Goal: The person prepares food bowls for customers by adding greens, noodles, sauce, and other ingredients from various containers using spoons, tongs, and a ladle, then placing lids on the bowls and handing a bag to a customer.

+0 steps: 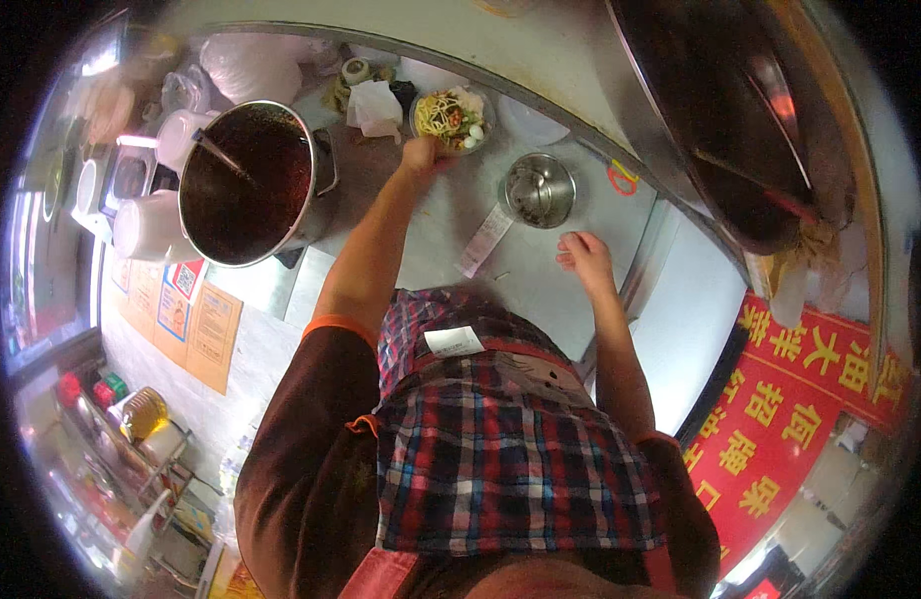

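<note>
At the far edge of the metal counter, my left hand [423, 156] holds the near rim of a clear bowl [451, 120] filled with noodles, greens, chopped toppings and small pale eggs. My right hand [585, 258] hovers over the counter's right part, fingers loosely curled and nothing visible in them. Just beyond it stands a round steel bowl [539, 191] with a metal utensil inside. A printed paper slip [485, 241] lies beside that bowl. Left of my left arm is a large steel pot [247, 183] of dark red liquid, a metal handle leaning in it.
White tubs [150, 228] stand left of the pot. Behind it are a full plastic bag [249, 67] and white tissue [374, 108]. Red and yellow rubber bands [624, 177] lie near the ledge. A large dark wok-like vessel [730, 120] is at upper right. Bottles [145, 415] stand at lower left.
</note>
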Demonstrator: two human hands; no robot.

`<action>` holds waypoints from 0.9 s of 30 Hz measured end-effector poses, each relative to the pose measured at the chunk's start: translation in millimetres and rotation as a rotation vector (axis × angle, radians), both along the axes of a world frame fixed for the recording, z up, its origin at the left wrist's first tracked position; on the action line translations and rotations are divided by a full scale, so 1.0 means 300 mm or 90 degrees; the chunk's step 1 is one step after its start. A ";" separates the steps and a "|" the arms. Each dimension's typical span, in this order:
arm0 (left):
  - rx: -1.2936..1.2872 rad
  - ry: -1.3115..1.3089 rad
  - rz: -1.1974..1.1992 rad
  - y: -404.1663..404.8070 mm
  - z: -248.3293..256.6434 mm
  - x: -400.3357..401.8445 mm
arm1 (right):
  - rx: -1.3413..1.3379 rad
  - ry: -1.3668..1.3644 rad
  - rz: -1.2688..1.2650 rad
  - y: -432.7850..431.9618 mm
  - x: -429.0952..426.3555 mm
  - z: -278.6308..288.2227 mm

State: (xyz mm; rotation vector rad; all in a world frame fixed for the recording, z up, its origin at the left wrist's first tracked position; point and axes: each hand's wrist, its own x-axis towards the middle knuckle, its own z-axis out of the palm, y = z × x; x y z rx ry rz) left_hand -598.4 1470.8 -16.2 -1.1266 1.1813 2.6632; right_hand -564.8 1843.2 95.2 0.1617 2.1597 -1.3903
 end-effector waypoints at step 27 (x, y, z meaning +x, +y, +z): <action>-0.207 0.147 0.227 -0.271 0.649 1.599 | 0.127 0.778 0.894 -1.436 0.140 0.334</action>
